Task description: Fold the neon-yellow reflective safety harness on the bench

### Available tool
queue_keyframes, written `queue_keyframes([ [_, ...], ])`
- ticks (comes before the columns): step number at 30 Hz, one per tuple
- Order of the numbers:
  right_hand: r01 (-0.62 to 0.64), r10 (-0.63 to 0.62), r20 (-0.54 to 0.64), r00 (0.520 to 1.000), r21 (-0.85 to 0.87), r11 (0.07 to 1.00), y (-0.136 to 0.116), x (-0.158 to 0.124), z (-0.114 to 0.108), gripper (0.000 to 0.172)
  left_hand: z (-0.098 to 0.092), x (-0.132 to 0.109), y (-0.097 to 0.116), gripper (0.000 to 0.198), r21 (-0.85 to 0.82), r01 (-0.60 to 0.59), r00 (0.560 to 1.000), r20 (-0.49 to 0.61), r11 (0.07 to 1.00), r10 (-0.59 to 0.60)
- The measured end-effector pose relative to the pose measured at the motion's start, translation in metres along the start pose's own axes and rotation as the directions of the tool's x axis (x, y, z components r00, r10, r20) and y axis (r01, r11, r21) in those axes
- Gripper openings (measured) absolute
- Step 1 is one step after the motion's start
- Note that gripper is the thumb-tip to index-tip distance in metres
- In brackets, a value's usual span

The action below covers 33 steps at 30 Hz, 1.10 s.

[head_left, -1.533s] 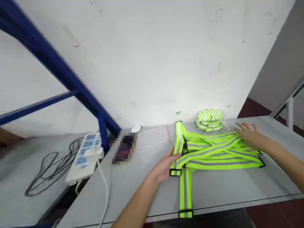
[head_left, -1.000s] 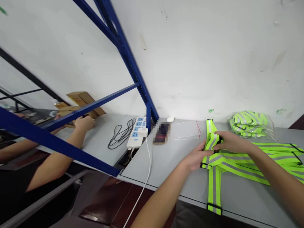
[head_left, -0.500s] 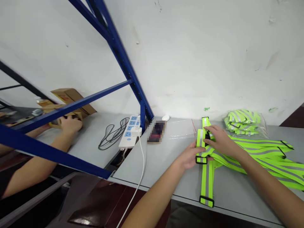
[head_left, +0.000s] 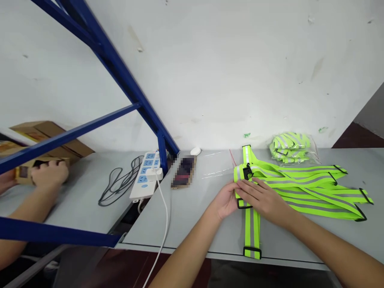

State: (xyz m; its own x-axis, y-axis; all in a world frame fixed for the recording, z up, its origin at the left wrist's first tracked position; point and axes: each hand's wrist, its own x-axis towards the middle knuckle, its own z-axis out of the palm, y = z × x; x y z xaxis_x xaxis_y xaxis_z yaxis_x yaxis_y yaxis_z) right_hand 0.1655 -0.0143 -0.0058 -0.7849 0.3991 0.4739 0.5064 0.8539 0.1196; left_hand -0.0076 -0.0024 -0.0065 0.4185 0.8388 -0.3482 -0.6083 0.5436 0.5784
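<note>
A neon-yellow reflective harness point(head_left: 251, 224), with grey stripes and black plastic sliders, lies in front of me with one strap hanging toward the table edge. My left hand point(head_left: 226, 201) grips its folded left edge, thumb on top and fingers partly hidden. Flat across the fold rests my right hand point(head_left: 264, 200), fingers stretched out and touching the left fingertips; its thumb is out of sight. Just above the fingers shows a black buckle point(head_left: 247, 171). The harness's other straps point(head_left: 318, 192) fan out to the right on the grey table point(head_left: 204, 232).
A bagged harness point(head_left: 291, 148) sits by the wall. A clear plastic bag point(head_left: 217, 166) with a red edge, a phone point(head_left: 183, 172) and a power strip point(head_left: 145, 176) are leftward. Beyond the blue metal frame point(head_left: 126, 84), a co-worker's hand point(head_left: 49, 174) holds a cardboard box point(head_left: 25, 172).
The view has shifted rightward. My right hand has come down from the buckle onto the fold and flattened there, leaving the buckle uncovered. My left hand still holds the folded edge.
</note>
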Motion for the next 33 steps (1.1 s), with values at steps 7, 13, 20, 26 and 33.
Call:
queue_keyframes([
  [7,-0.033,0.04,-0.038,0.998,0.18,0.983,-0.011,-0.004,0.003,0.045,0.001,-0.007,0.013,0.026,0.274,-0.017,0.997,-0.068,0.961,0.037],
  [13,-0.086,0.065,0.09,0.994,0.251,0.964,-0.011,0.0,0.014,0.039,-0.004,0.003,0.004,0.043,0.538,-0.183,0.968,-0.049,0.823,0.247],
  [20,-0.17,0.12,0.199,0.973,0.26,0.95,-0.004,0.003,-0.004,0.04,-0.003,0.01,0.005,0.055,0.594,-0.21,0.953,-0.055,0.776,0.299],
  [26,-0.472,0.462,0.114,0.88,0.079,0.878,0.023,-0.064,-0.039,0.034,-0.001,0.005,0.011,0.065,0.612,-0.182,0.957,-0.068,0.769,0.28],
  [33,-0.786,0.807,0.064,0.588,-0.189,0.588,0.052,-0.205,-0.057,0.046,0.001,0.005,0.015,0.067,0.666,-0.158,0.952,-0.092,0.729,0.291],
])
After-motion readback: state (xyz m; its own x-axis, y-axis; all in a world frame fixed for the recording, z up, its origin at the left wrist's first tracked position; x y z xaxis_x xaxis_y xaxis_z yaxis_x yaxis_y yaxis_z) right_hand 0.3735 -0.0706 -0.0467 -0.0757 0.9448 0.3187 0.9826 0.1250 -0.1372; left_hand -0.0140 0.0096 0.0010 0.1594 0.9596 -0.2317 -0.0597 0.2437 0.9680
